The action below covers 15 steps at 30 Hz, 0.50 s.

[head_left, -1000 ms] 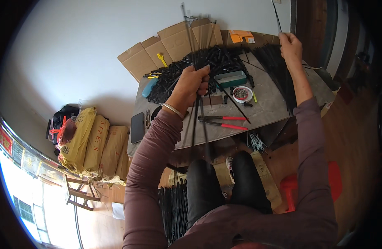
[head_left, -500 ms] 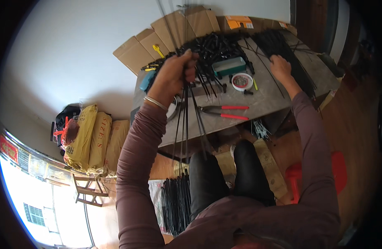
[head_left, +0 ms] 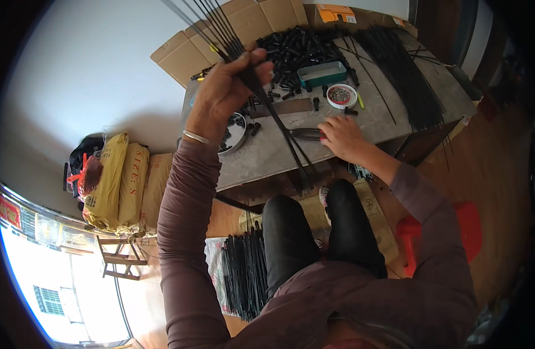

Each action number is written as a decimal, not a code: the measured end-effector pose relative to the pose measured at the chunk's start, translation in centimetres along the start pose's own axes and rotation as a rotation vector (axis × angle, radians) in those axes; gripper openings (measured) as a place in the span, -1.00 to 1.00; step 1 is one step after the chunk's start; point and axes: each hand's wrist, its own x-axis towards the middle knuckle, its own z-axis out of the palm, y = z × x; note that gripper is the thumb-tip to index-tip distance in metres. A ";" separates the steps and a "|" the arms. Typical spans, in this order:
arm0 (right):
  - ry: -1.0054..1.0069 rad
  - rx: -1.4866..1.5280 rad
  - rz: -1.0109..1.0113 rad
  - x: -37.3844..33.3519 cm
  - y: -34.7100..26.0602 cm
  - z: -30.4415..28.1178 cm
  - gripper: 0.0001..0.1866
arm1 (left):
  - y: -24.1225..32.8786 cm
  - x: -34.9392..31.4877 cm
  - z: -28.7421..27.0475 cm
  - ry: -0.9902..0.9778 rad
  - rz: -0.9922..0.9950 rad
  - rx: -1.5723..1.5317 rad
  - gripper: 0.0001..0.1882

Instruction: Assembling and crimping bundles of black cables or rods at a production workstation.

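Note:
In my left hand (head_left: pixel 229 81), raised over the table's left part, is a fanned bundle of thin black rods (head_left: pixel 276 119). My fingers curl round it, and the rods slant from the upper left down past the table's front edge. My right hand (head_left: pixel 343 138) is closed over the red handles of a pair of pliers (head_left: pixel 307 134) near that edge. The handles are mostly hidden under my fingers; the dark jaws point left, beside the rods. A round dish of small dark parts (head_left: pixel 237 129) is partly covered by my left wrist.
Black cylindrical parts (head_left: pixel 296 49) are heaped at the back, against cardboard (head_left: pixel 273 16). A green tray (head_left: pixel 321 74) and a white bowl of small metal pieces (head_left: pixel 342 96) stand before them. More black rods (head_left: pixel 404 81) lie at right. Another rod bundle (head_left: pixel 244 273) stands beside my legs.
My right hand has come left and nearer, from the rods on the right of the table to the pliers. My left hand has tilted its rods, their upper ends swinging left.

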 end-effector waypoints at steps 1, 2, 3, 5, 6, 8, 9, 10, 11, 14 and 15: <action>-0.036 -0.052 0.038 -0.2 0.4 -0.7 -0.57 | -0.1 -0.1 -0.7 -0.109 -0.010 0.013 -0.72; -0.030 -0.058 0.021 0.0 0.8 -1.9 -0.57 | 0.0 -0.5 -1.2 -0.102 0.007 0.013 -0.72; -0.184 -0.098 0.126 -0.2 1.2 -3.6 -0.54 | -0.3 -0.7 -1.3 -0.163 -0.034 0.002 -0.70; -0.338 -0.150 0.248 0.0 1.7 -6.2 -0.51 | -0.8 -1.3 -0.8 -0.241 -0.076 -0.017 -0.68; -0.117 0.154 0.204 0.7 2.2 -7.1 -0.47 | -1.0 -1.8 -0.2 -0.249 -0.105 0.020 -0.67; 0.202 0.484 0.065 2.7 2.3 -9.4 -0.39 | -1.4 -3.0 1.0 -0.240 -0.155 0.052 -0.66; 0.291 0.515 -0.026 4.2 1.2 -10.6 -0.36 | -1.6 -3.6 1.0 -0.247 -0.157 0.051 -0.66; 0.294 0.509 -0.019 5.5 0.0 -11.4 -0.36 | -1.7 -4.1 1.1 -0.301 -0.191 0.058 -0.65; 0.379 0.579 -0.168 7.1 -1.4 -11.9 -0.41 | -1.7 -4.7 0.9 -0.344 -0.223 0.069 -0.65; 0.088 0.857 -0.243 9.3 -5.0 -13.2 -0.57 | -1.7 -7.1 0.3 -0.403 -0.253 0.089 -0.67; -0.293 1.032 -0.152 9.1 -5.7 -13.5 -0.66 | -1.5 -7.8 0.4 -0.432 -0.281 0.092 -0.68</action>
